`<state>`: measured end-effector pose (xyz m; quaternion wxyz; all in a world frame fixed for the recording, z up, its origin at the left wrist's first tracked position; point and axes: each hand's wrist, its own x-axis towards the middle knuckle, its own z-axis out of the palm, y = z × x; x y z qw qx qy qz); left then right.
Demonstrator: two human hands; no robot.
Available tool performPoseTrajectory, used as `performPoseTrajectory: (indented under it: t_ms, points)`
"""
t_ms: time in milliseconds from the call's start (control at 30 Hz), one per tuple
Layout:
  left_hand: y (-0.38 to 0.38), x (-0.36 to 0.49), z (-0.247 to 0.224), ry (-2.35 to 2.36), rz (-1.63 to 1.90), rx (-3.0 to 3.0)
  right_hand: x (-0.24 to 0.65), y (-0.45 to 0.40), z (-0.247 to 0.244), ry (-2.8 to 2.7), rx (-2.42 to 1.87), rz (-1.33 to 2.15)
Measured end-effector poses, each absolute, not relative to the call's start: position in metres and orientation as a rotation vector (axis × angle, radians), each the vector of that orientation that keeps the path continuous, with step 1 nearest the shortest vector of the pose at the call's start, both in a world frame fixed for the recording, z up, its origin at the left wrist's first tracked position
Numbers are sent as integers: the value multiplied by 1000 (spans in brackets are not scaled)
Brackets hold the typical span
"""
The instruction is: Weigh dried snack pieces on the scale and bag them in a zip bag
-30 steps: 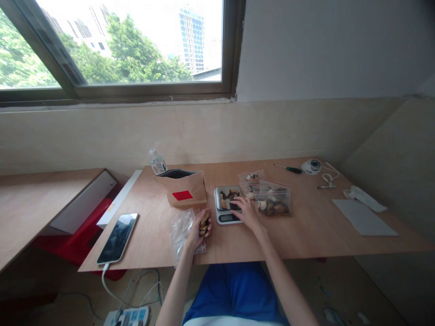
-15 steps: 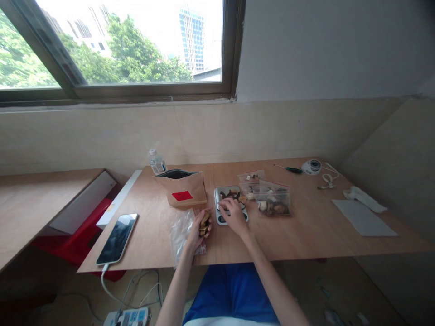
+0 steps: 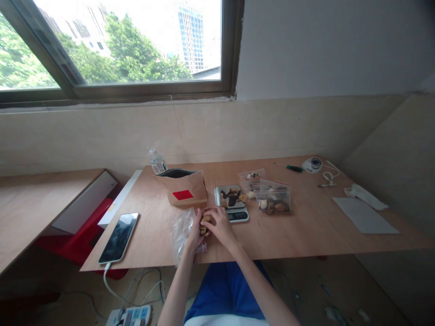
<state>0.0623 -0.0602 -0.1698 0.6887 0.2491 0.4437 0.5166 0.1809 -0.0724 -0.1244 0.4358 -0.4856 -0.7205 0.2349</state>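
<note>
Several dried mushroom pieces (image 3: 205, 222) are cupped in my left hand (image 3: 195, 233), just above the table's front part. My right hand (image 3: 219, 225) reaches across to them, its thumb and fingers closed on a piece in the left palm. Beneath and beside the left hand lies a clear zip bag (image 3: 181, 235). More dried mushroom slices (image 3: 233, 197) rest on the plate of a small digital scale (image 3: 239, 215), whose display now shows. Behind the hands stands an open brown paper pouch (image 3: 190, 185) with a red label.
Zip bags of dried mushrooms (image 3: 274, 201) lie right of the scale. A phone (image 3: 118, 237) with a cable is at the left, and a water bottle (image 3: 157, 161) stands behind the pouch. Farther right are a screwdriver (image 3: 294, 168), a white dome camera (image 3: 311, 165) and a white sheet (image 3: 365, 216).
My right hand has moved from over the scale, left and toward me, to the mushrooms in my left hand. The scale's plate and display are uncovered. The left hand stays about where it was.
</note>
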Motion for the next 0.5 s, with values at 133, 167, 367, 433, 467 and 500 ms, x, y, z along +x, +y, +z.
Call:
performPoseTrajectory:
  t_ms: [133,167,367,433,467,500]
  points:
    - [-59,66,-166,952,1210,485,184,-74,-127,-1748,-1171,690]
    - [-60,67,-165,938,1211,481,186,-74,-128,-1739,-1158,723]
    - [-64,67,-154,807,1130,525,212,-57,-120,-1521,-1183,756]
    - [-65,67,-149,805,1121,532,228,-44,-116,-1398,-1213,735]
    - [-66,67,-147,808,1120,536,237,-36,-114,-1341,-1220,735]
    - [-66,67,-146,810,1118,538,245,-29,-112,-1296,-1227,741]
